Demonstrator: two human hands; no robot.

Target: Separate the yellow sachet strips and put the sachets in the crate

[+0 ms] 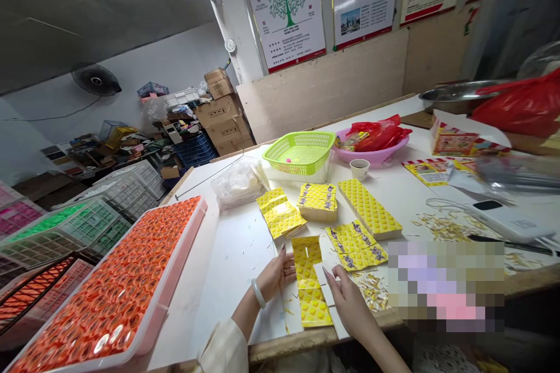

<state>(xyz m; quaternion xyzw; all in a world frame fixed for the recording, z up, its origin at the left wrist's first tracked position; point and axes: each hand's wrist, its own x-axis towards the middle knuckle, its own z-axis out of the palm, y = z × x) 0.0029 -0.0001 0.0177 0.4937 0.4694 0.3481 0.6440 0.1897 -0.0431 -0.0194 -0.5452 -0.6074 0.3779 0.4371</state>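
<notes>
In the head view, a yellow patterned cardboard sheet (311, 285) with a slot near its top lies at the table's front edge. My left hand (275, 274), a pale bangle on its wrist, is at the sheet's left edge, thumb and fingers apart. My right hand (347, 300) pinches a white cardboard piece (324, 288) that overlaps the sheet's right side. Behind the hands are a stack of yellow cards (280, 213), a banded pile of yellow cards (317, 198), a long yellow stack (370, 208) and several printed yellow cards (355, 245).
At left stands a pink tray (164, 297) full of orange round pieces. Farther back are a clear plastic bag (238, 183), a green basket (300, 154), a pink basin (376, 154) and a paper cup (359, 169). Paper scraps (371, 291) and a white power bank (503, 218) lie at right.
</notes>
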